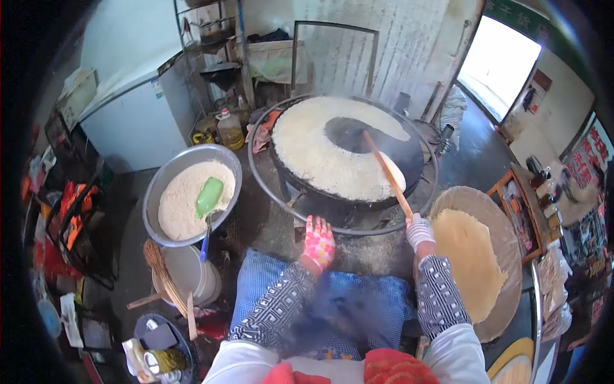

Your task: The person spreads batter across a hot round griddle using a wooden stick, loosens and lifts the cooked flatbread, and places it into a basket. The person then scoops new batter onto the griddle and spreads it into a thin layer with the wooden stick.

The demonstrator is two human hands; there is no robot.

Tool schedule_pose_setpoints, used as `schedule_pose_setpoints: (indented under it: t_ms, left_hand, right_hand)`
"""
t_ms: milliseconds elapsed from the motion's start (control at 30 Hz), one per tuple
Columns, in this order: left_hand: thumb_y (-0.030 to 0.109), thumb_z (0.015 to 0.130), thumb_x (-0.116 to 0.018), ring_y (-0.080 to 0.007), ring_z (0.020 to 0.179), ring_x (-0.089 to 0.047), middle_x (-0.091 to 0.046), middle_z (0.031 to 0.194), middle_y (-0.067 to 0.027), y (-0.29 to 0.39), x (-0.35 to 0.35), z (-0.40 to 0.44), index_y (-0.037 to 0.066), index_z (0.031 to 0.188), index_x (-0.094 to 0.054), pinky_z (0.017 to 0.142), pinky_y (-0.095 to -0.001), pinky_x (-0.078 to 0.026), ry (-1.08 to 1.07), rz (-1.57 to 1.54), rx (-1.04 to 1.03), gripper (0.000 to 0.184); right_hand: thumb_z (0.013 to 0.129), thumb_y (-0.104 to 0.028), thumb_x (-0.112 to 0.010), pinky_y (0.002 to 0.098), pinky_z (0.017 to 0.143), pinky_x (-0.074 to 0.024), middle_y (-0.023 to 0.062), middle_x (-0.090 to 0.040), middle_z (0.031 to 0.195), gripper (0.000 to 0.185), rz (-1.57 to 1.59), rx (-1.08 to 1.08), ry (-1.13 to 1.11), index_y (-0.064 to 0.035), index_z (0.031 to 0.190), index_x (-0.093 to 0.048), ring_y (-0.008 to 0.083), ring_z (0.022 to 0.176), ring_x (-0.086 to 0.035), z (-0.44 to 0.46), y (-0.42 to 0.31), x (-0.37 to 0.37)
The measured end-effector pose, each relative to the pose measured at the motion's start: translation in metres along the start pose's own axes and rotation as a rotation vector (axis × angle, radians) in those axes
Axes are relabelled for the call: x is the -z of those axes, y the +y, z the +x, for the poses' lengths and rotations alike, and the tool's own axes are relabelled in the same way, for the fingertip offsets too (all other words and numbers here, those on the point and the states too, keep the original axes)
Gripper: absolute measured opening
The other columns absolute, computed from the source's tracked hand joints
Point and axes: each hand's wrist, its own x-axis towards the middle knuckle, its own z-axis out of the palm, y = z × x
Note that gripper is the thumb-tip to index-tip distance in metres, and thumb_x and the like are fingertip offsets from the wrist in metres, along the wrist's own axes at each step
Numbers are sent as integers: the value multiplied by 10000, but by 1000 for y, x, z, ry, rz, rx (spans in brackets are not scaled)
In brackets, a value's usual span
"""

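Note:
My right hand [420, 232], in a white glove, is wrapped round the near end of a long wooden batter spreader [384, 168]. Its far end reaches over the big round black griddle [412, 153]. Pale batter [304, 141] forms a wide ring on that griddle, leaving a dark bare patch in the middle and on the right. A thicker whitish mass lies beside the spreader's handle. My left hand [318, 243], in a pink and yellow patterned glove, has its fingers stretched out by the near side of the metal hoop [272, 201] around the griddle; whether it touches is unclear.
On the left, a metal basin [151, 208] holds pale batter or flour and a green scoop-like thing [209, 196]. Below it stand a bucket [208, 275] and a straw brush [165, 275]. Thin flatbread [470, 256] lies on a round tray [511, 281] at right. A blue cushion [256, 275] is before me.

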Motion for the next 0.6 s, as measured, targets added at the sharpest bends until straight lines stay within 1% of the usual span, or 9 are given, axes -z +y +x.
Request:
schedule_pose_setpoints:
  t_ms: [33, 100, 133, 200, 267, 333, 400, 533, 600]
  left_hand:
    - [273, 824, -434, -379, 1285, -332, -430, 1308, -246, -5, 6, -3, -89, 1255, -423, 1079, -581, -81, 10, -40, 1, 563]
    - [249, 825, -427, -382, 1283, -334, -438, 1301, -247, -14, 3, 0, -91, 1243, -434, 1079, -584, -83, 17, 2, 10, 540]
    - [226, 825, -420, -385, 1280, -337, -446, 1293, -248, -15, 0, -2, -93, 1231, -445, 1079, -587, -84, 21, 47, -14, 517]
    - [207, 824, -418, -387, 1269, -354, -456, 1282, -250, -23, 3, 1, -93, 1209, -466, 1079, -592, -84, 30, 76, 2, 490]
    - [183, 827, -407, -382, 1261, -369, -466, 1273, -246, -29, 16, -2, -88, 1201, -473, 1079, -594, -83, -47, 45, 14, 467]
    - [201, 824, -417, -373, 1266, -367, -476, 1269, -237, -37, 13, -1, -76, 1207, -477, 1078, -597, -80, -51, 69, 16, 476]
    - [209, 833, -408, -364, 1278, -355, -481, 1274, -222, -41, 15, 2, -67, 1213, -480, 1077, -597, -75, -111, 48, 66, 475]
    - [295, 826, -461, -337, 1292, -339, -460, 1303, -198, -53, -10, 9, -51, 1243, -460, 1078, -586, -73, -97, 71, 141, 542]
    - [290, 824, -470, -334, 1296, -332, -447, 1316, -195, -60, -16, 5, -50, 1251, -450, 1078, -584, -71, -87, 41, 152, 546]
  right_hand:
    - [906, -321, -434, 498, 744, -471, 233, -628, 888, 281, -10, 18, -7, -65, 963, -533, 398, 841, -614, -11, -6, 2]
    - [901, -289, -449, 479, 728, -487, 222, -636, 850, 266, -117, 180, -101, -48, 930, -558, 391, 848, -616, -33, -13, 2]
    - [901, -289, -449, 479, 728, -487, 222, -636, 850, 266, -123, 193, -114, -48, 930, -558, 391, 848, -616, -28, -4, -7]
    - [897, -307, -459, 482, 721, -484, 222, -633, 846, 280, 1, -7, -5, -46, 951, -544, 392, 839, -615, 1, 31, -30]
    - [889, -316, -472, 482, 709, -484, 227, -628, 842, 289, -6, -26, 22, -44, 968, -531, 397, 827, -613, 9, 34, -29]
    - [891, -311, -471, 479, 723, -482, 233, -625, 858, 278, -18, 25, 28, -50, 967, -529, 396, 833, -612, -6, 5, 1]
    - [899, -306, -458, 481, 739, -473, 232, -625, 867, 271, -115, 83, 10, -53, 965, -530, 390, 853, -609, -10, 3, -5]
    - [900, -319, -454, 478, 739, -474, 224, -628, 879, 284, -69, -24, 38, -52, 970, -521, 389, 847, -610, 7, 14, -8]
    - [901, -322, -452, 478, 738, -475, 223, -627, 885, 286, -12, -48, 30, -51, 969, -517, 389, 845, -611, -4, 7, -2]
